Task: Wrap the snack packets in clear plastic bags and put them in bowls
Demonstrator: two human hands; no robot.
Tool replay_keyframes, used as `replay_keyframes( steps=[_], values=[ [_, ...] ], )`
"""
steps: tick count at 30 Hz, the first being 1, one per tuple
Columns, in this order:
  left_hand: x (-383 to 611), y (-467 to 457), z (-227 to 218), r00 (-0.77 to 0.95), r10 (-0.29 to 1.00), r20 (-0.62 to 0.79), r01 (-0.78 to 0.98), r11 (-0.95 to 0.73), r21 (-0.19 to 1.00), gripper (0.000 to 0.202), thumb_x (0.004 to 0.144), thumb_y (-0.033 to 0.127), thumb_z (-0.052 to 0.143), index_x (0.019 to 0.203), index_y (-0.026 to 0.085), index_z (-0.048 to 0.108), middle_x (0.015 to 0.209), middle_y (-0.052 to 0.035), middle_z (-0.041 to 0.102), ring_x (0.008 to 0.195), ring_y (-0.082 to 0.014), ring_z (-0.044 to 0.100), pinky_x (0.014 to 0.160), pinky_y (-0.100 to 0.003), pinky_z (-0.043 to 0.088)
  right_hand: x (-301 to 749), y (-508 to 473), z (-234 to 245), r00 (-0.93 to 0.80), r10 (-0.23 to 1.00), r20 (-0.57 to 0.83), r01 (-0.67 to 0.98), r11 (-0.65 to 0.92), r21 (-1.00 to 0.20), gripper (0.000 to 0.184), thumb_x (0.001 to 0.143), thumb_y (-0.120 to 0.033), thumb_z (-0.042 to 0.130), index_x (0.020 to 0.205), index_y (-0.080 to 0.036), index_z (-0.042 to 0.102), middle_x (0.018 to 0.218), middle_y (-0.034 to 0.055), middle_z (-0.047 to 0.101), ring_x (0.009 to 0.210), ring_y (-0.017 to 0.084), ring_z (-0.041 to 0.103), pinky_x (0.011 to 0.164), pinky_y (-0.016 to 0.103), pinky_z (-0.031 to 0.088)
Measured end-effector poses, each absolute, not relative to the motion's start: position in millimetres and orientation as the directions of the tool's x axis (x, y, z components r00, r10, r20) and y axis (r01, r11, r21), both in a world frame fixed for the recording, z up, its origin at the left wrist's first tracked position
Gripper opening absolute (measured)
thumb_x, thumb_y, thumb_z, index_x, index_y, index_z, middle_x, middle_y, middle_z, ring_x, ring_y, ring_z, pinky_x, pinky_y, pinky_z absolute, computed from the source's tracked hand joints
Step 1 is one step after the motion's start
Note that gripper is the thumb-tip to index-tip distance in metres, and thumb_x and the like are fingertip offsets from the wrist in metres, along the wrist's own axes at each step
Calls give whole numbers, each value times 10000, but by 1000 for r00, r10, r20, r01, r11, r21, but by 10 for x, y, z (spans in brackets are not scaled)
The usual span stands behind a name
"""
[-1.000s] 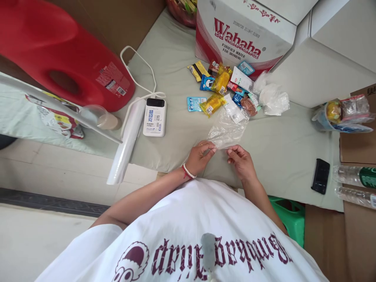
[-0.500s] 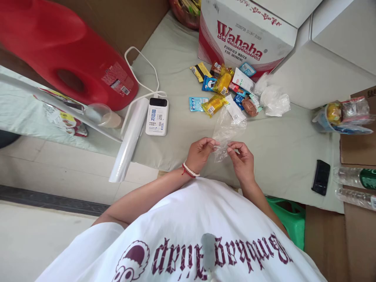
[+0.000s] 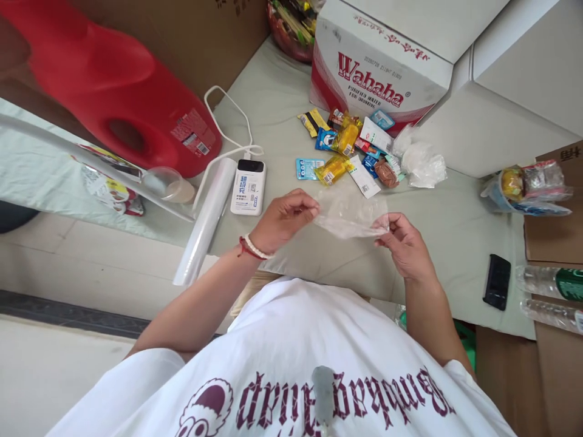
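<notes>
A clear plastic bag [image 3: 348,212] is stretched between my two hands, above the front part of the cloth-covered table. My left hand [image 3: 289,218] pinches its left edge between thumb and fingers. The right edge is gripped by my right hand [image 3: 403,243], the thumb pressed to the fingers. Just beyond the bag lies a pile of small wrapped snacks, among them a yellow packet [image 3: 334,170], a white packet [image 3: 364,177], a flat blue packet [image 3: 310,169] and a brown one [image 3: 387,173]. Crumpled clear bags [image 3: 423,164] sit at the pile's right side.
A Wahaha carton [image 3: 373,79] stands behind the snacks. To the left are a white power bank [image 3: 248,187] with a cable, a plastic film roll [image 3: 204,224] and a large red jug [image 3: 150,103]. At right are a filled tub [image 3: 496,194], a black phone [image 3: 497,281] and plastic bottles [image 3: 537,278].
My hands have moved apart, the left one leftward and the right one rightward. Between them the clear bag has gone from hanging bunched to spread wide.
</notes>
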State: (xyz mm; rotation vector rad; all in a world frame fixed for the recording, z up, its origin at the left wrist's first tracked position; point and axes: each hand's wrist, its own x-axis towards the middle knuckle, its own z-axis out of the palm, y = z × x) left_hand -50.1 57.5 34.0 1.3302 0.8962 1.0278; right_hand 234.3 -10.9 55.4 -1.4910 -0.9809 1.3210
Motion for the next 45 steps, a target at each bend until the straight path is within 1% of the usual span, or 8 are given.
replay_keyframes(
  steps=[6,10,17,24,30,36,42,45],
  values=[
    [-355,243,148,271,926,263,200,-321,925,163,955,311,647,935,197,761,908,-58,694,807,-150,646,759,-293,543,2416,10,396,190,880,-436,-69,-431,-900,706,820,-877,523,1100,-245,668,1075,107,727,1015,259,697,701,354,616],
    [-325,147,35,304,906,296,255,-376,891,157,961,288,620,957,209,756,924,-44,693,810,-145,655,771,-287,543,2215,-96,220,-29,856,-516,140,-508,-850,633,654,-519,883,1168,-249,632,988,53,711,881,211,679,678,315,575],
    [-529,48,-306,94,993,74,595,-115,795,361,802,167,549,1128,158,705,1114,-131,637,975,-247,669,877,-419,579,1831,-214,-157,93,921,-378,217,-389,-895,400,766,-414,705,1107,-236,596,845,0,634,747,170,587,636,305,532],
    [-181,52,86,485,810,331,632,-586,507,438,866,244,594,1299,242,658,1365,-120,651,1404,-327,488,1231,-568,263,1774,-209,-22,-22,984,-178,512,-142,-847,344,868,-302,590,1205,-235,607,920,20,709,786,187,665,781,349,545],
    [-148,463,-240,340,938,-66,598,-162,785,245,941,353,542,860,200,715,719,-40,680,811,-228,627,852,-388,486,1978,-276,-145,185,974,-129,458,-201,-866,469,857,-378,650,1291,-232,554,931,24,708,814,193,661,822,359,553],
    [-624,213,-459,-180,981,-71,356,132,925,225,953,395,551,845,212,627,715,25,590,668,-143,519,655,-266,429,2437,-634,-296,251,897,-364,365,-436,-823,429,846,-492,682,1172,-218,626,981,60,696,859,213,654,869,408,553],
    [-604,-160,-405,-80,994,80,414,-40,909,209,968,365,562,850,214,647,905,-37,647,891,-177,616,776,-293,504,2493,-351,-18,-53,970,-235,658,-143,-739,724,693,-554,867,1327,-285,642,1457,117,561,1341,349,509,1126,532,437],
    [-518,-177,-387,-41,998,43,359,-26,933,227,986,377,533,872,213,640,920,-43,648,853,-169,623,724,-285,516,2235,-3,-98,-119,976,-183,642,-65,-764,470,763,-513,795,1154,-269,704,1321,109,648,1282,331,561,1118,508,446]
  ],
)
